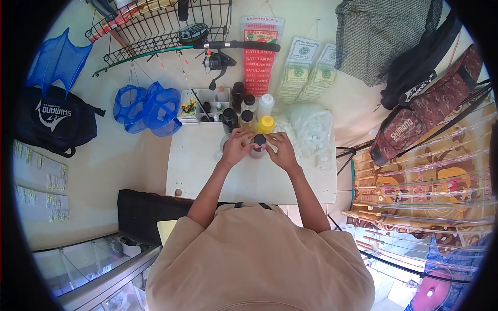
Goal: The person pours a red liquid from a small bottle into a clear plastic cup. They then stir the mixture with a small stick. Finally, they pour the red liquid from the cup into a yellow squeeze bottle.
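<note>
Both hands meet over the white table (pixel 202 163), around a small bottle with a black cap (pixel 259 139). My left hand (pixel 236 147) grips it from the left, thumb and fingers close to the cap. From the right, my right hand (pixel 281 151) holds the same bottle with its fingertips. Reddish colour shows in a clear container (pixel 256 152) below the cap; whether it is the bottle's own body I cannot tell. Just beyond the fingers stand a yellow-topped bottle (pixel 266 123), a white squeeze bottle (pixel 266 104) and several dark-capped bottles (pixel 229 118).
Right of the hands lies a clear plastic bag of small white pieces (pixel 314 130). A compartment organizer (pixel 202 105) holds floats and small bottles at the back left. Blue nets (pixel 147 107), a fishing rod with a reel (pixel 218 62) and bait packets (pixel 257 58) hang beyond the table.
</note>
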Demonstrator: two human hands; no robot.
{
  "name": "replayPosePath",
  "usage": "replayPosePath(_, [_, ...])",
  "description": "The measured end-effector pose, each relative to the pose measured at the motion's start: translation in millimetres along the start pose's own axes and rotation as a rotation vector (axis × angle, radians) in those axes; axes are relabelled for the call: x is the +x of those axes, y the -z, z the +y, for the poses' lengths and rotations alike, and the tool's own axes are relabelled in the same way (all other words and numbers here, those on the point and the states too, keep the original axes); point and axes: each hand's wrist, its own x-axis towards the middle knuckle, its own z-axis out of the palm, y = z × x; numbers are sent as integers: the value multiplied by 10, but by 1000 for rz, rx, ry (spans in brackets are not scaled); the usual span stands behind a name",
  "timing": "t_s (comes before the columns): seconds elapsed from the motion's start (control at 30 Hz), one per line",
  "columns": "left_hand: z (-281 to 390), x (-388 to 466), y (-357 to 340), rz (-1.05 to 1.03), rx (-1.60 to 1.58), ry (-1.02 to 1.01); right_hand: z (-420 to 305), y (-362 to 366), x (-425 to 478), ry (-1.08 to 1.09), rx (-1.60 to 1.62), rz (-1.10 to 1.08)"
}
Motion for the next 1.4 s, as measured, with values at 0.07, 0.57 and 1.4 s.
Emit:
replayPosePath(0.07, [29, 8, 18, -36, 36, 41, 3, 7, -1, 8, -49, -28])
replayPosePath(0.57, [113, -4, 32, -68, -42, 173, 84, -144, 31, -134, 238, 18])
replayPosePath(1.4, [-55, 10, -14, 10, 124, -76, 132, -94, 111, -210, 373, -100])
